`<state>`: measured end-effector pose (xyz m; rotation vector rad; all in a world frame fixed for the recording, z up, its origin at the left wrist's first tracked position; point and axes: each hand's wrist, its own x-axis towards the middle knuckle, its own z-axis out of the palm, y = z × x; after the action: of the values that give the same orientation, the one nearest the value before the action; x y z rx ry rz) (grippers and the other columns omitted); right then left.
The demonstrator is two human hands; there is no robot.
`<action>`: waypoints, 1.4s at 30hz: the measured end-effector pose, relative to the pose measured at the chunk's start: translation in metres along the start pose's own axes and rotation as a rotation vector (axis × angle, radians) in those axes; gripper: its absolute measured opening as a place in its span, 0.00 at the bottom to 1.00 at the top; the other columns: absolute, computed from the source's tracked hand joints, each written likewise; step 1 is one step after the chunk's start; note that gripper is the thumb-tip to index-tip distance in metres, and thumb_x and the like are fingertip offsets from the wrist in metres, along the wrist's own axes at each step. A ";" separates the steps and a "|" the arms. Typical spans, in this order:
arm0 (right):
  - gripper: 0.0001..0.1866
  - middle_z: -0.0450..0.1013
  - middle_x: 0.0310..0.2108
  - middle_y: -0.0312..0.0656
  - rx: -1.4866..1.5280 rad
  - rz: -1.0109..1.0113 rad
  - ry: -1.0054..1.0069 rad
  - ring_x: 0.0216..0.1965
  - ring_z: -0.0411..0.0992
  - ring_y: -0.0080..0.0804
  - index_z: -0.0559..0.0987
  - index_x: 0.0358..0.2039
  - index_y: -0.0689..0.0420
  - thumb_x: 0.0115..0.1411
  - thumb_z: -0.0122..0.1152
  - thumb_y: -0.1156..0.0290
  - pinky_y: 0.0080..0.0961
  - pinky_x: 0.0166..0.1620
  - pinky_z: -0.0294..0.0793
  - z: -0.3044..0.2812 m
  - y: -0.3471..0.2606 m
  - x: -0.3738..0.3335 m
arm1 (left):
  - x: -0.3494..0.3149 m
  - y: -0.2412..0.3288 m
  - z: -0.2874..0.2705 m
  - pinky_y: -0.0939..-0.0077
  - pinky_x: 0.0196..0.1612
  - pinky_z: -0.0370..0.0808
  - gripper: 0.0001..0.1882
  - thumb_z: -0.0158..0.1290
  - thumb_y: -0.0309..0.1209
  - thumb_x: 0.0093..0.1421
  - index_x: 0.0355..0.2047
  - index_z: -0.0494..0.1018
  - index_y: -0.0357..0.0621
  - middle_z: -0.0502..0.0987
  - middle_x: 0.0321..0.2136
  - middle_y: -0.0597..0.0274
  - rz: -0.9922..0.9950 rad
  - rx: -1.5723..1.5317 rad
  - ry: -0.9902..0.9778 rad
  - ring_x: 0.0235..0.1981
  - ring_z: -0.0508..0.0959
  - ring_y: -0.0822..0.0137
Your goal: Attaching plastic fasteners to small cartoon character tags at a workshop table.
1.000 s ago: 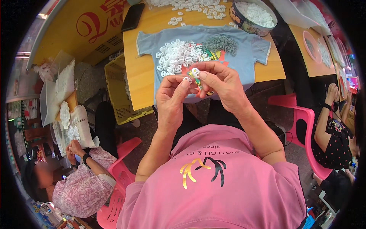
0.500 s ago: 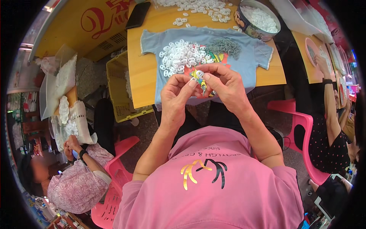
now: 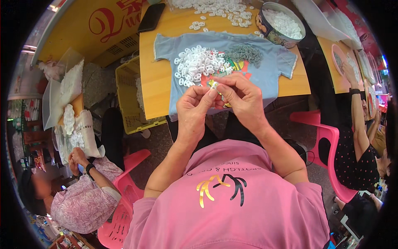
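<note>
Just above the near edge of a light blue T-shirt (image 3: pixel 267 83), both my hands meet with pinched fingertips. A small white plastic piece (image 3: pixel 214 84) shows between them, mostly hidden by the fingers. My left hand (image 3: pixel 194 106) pinches it from the left, thumb against forefinger. From the other side my right hand (image 3: pixel 244 97) closes thumb and fingers on the same piece. Beyond the hands lies a heap of white two-holed plastic pieces (image 3: pixel 194 64) on the shirt. To its right is a pile of small grey parts (image 3: pixel 244 54), too fine to make out.
The shirt is spread over a wooden table (image 3: pixel 155 89). At the far side stand a round tin (image 3: pixel 286 39) of white pieces, loose white pieces (image 3: pixel 215 6) and a black phone (image 3: pixel 151 17). A yellow crate (image 3: pixel 128 97) sits left; people work on both sides.
My fingertips have drawn closer together round the white piece, which now shows less. My right hand has shifted slightly left and down.
</note>
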<state>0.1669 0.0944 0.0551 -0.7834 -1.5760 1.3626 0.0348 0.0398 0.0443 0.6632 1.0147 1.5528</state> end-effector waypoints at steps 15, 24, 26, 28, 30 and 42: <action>0.28 0.72 0.32 0.34 0.589 0.398 -0.075 0.26 0.66 0.16 0.62 0.62 0.55 0.62 0.58 0.73 0.13 0.30 0.66 0.003 -0.011 0.004 | 0.012 -0.022 -0.013 0.84 0.37 0.70 0.20 0.47 0.42 0.67 0.50 0.71 0.39 0.69 0.51 0.60 0.391 0.290 -0.223 0.43 0.71 0.76; 0.40 0.70 0.35 0.35 0.875 0.519 -0.174 0.32 0.68 0.20 0.50 0.67 0.52 0.60 0.61 0.73 0.18 0.35 0.69 0.029 0.000 -0.011 | -0.014 -0.021 -0.030 0.80 0.45 0.68 0.21 0.54 0.44 0.62 0.43 0.74 0.36 0.70 0.47 0.56 0.200 -0.113 -0.180 0.50 0.68 0.68; 0.40 0.70 0.38 0.35 0.937 0.544 -0.169 0.34 0.68 0.19 0.49 0.67 0.52 0.60 0.61 0.74 0.17 0.39 0.71 0.033 0.000 -0.011 | -0.015 -0.019 -0.031 0.78 0.46 0.68 0.21 0.54 0.43 0.61 0.42 0.75 0.36 0.71 0.46 0.56 0.187 -0.123 -0.172 0.52 0.67 0.66; 0.40 0.70 0.38 0.35 0.942 0.546 -0.180 0.35 0.68 0.19 0.50 0.67 0.52 0.59 0.62 0.74 0.17 0.39 0.71 0.036 0.001 -0.013 | -0.017 -0.018 -0.032 0.78 0.47 0.68 0.19 0.55 0.42 0.61 0.41 0.75 0.36 0.71 0.45 0.56 0.220 -0.125 -0.180 0.52 0.68 0.66; 0.40 0.70 0.39 0.36 0.947 0.546 -0.189 0.36 0.69 0.19 0.50 0.67 0.52 0.59 0.62 0.74 0.17 0.39 0.71 0.039 0.003 -0.014 | -0.016 -0.018 -0.034 0.77 0.48 0.68 0.19 0.55 0.41 0.61 0.41 0.75 0.36 0.72 0.45 0.56 0.216 -0.149 -0.169 0.51 0.68 0.67; 0.10 0.72 0.30 0.34 -0.320 0.013 -0.015 0.27 0.68 0.18 0.79 0.41 0.60 0.60 0.59 0.71 0.18 0.31 0.69 -0.022 0.037 0.041 | 0.009 0.059 -0.134 0.82 0.41 0.70 0.13 0.55 0.28 0.61 0.46 0.74 0.37 0.73 0.35 0.66 0.420 0.874 0.408 0.35 0.71 0.76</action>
<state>0.1671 0.1473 0.0276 -0.9764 -1.8296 1.1404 -0.1088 0.0136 0.0313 1.2417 2.0060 1.5966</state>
